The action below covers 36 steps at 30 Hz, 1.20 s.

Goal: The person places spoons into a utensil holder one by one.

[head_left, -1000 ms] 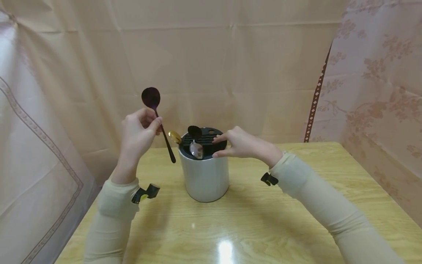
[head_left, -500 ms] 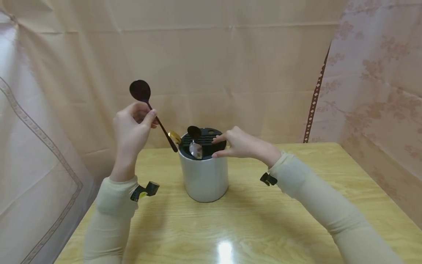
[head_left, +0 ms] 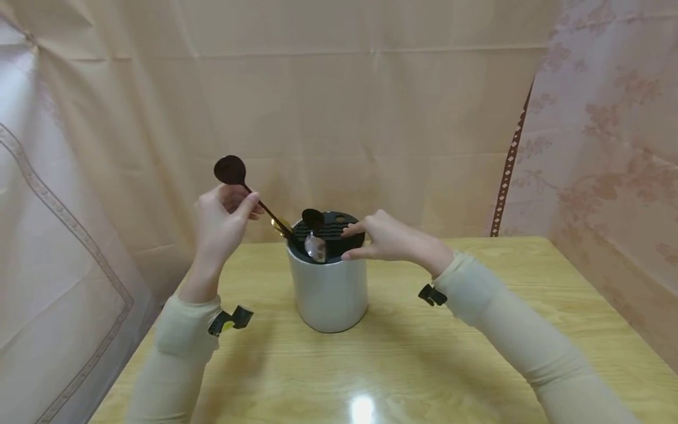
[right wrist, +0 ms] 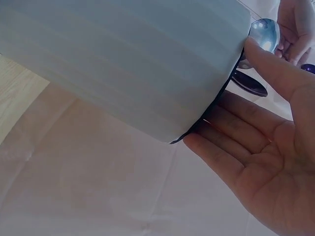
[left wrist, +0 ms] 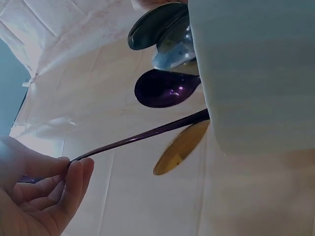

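Between thumb and fingertips, my left hand (head_left: 219,227) pinches a dark purple long-handled spoon (head_left: 230,170), bowl up. Its handle slants down to the right, with the end at the left part of the black slotted lid (head_left: 333,222) of a white round utensil holder (head_left: 331,297). More spoons stand in the holder: a gold spoon (left wrist: 181,149), a purple spoon (left wrist: 166,89), a silver spoon (head_left: 315,247) and a dark spoon (left wrist: 155,24). My right hand (head_left: 389,235) rests at the lid's right side, thumb at the front rim, fingers fairly straight over the top.
The holder stands on a light wood-grain table (head_left: 424,353), whose right edge runs along a flowered cloth (head_left: 609,147). Behind it hangs a beige curtain (head_left: 339,118). A pale cloth (head_left: 58,235) hangs at the left.
My left hand first lifts up and left, then comes down to the right. The spoon's handle end passes from beside the holder to its lid. My right hand stays at the rim.
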{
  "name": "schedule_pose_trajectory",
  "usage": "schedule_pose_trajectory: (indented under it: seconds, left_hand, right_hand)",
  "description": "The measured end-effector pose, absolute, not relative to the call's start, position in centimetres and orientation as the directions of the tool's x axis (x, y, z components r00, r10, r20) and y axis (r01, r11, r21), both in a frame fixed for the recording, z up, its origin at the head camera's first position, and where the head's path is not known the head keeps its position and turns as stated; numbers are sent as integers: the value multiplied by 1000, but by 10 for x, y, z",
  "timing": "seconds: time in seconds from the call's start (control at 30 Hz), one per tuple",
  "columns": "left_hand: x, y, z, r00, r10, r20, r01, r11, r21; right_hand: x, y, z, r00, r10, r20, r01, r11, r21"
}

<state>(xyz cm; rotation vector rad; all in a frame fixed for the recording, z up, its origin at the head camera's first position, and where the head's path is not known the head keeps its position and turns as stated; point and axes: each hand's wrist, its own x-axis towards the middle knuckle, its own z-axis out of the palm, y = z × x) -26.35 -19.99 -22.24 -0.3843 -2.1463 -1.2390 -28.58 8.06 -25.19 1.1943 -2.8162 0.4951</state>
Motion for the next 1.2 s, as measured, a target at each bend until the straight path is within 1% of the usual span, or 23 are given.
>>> schedule_pose_trajectory:
  seconds: [0.13,0.27,0.37,0.53,0.8,1.2]
  left_hand:
    - [-262,-197,-222,-770,-27,637,526,539,658]
    - [-266,-189,-221,-759,14,651,537,580,613]
    - [-268,-186,-221,-758,25,652,537,591,602]
    - [-266,-185,-221,-780,34,625,513,607,606]
    - [-264,-183,-221,-796,39,604,490,628,605]
    - [-261,-181,-222,-851,84,519,445,641,625]
  right_hand:
    - [-284,83,-252,-709,-686,163,-700,657,-279]
    - [-283,86,-251,-720,-674,162,-688,665,-289]
    - [-284,88,-251,-723,-671,162,-685,668,-291]
    - [-285,88,-251,-717,-680,153,-691,664,-286]
    - [-285,88,-249,-708,-689,154,-699,653,-291]
    - [-284,88,-250,-702,-697,149,-705,648,-290]
